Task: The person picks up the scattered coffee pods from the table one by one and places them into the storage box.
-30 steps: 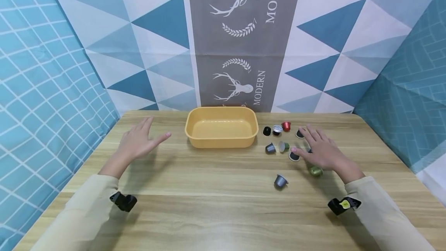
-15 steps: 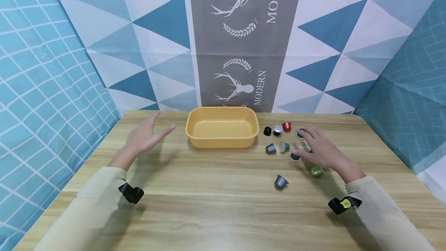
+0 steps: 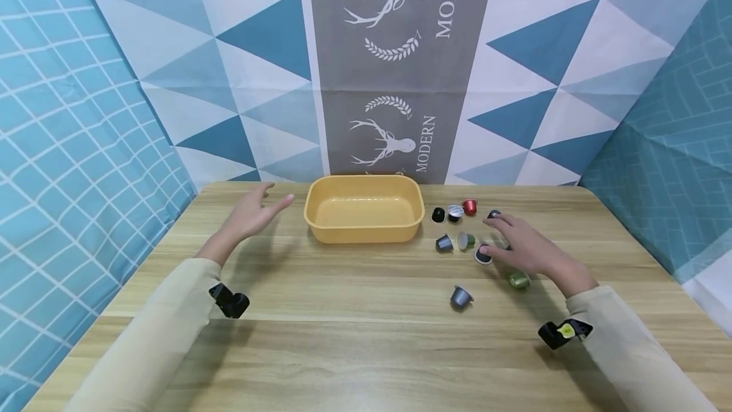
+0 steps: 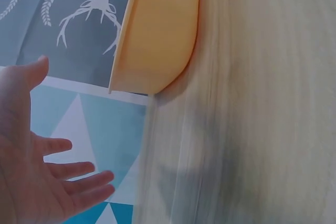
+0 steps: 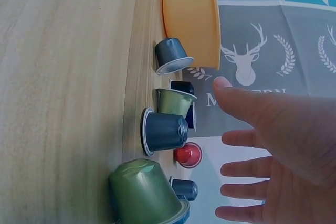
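My left hand (image 3: 246, 218) hovers over the table just left of the yellow box (image 3: 364, 234), thumb toward it and fingers spread. In the left wrist view that hand (image 4: 37, 174) holds nothing. My right hand (image 3: 528, 247) hangs over the coffee capsules with its fingers loosely extended. A dark capsule (image 3: 483, 255) lies by its thumb, another dark capsule (image 3: 493, 213) at its fingertips, and a green capsule (image 3: 519, 280) beneath its wrist side. One more is mostly hidden under the palm. In the right wrist view the hand (image 5: 286, 156) grips nothing.
Left of the right hand lie a black capsule (image 3: 438, 215), a silver-lidded capsule (image 3: 455, 213), a red capsule (image 3: 469, 207), a grey capsule (image 3: 443, 243) and a pale green capsule (image 3: 466, 241). Another grey capsule (image 3: 460, 298) sits nearer the front. Patterned cloth (image 3: 263, 100) backs the table.
My left hand has moved right and slightly forward, closer to the box. The right hand stays nearly in place, its fingers bending a little downward. Box and capsules have not moved.
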The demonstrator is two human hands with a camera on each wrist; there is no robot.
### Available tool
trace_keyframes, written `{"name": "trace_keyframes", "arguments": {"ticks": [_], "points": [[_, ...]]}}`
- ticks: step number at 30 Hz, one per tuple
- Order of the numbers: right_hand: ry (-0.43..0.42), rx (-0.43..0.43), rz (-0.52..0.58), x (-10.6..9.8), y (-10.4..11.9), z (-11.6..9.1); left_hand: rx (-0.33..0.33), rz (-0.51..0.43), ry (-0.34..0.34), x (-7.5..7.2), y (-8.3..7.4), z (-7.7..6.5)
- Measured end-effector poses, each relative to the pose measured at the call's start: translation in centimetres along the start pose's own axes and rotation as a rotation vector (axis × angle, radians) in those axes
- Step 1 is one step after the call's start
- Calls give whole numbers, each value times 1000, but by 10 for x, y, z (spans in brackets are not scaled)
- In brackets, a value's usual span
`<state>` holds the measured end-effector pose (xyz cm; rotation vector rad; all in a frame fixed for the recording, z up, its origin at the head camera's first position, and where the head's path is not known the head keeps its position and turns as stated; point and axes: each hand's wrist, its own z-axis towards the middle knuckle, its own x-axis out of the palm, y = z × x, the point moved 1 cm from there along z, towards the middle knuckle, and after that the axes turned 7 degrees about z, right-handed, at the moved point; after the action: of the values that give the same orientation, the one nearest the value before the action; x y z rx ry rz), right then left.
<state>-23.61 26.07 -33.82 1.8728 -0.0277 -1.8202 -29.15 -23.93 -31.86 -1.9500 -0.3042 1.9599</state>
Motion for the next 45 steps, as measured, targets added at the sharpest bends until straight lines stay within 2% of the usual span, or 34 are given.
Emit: {"name": "trace_keyframes", "arguments": {"ticks": [8, 21, 30, 37, 45], "points": [[12, 7, 12, 3, -5, 1, -36, -45, 63, 5, -2, 12], [-1, 15, 11, 7, -9, 1, -26, -145, 106, 14, -9, 28], [3, 33, 8, 9, -7, 1, -50, -280, 102, 23, -19, 38], [-9, 30, 4, 10, -9, 3, -101, -378, 78, 29, -22, 47], [-29, 30, 16, 11, -13, 3, -112, -373, 38, 36, -24, 54]]}}
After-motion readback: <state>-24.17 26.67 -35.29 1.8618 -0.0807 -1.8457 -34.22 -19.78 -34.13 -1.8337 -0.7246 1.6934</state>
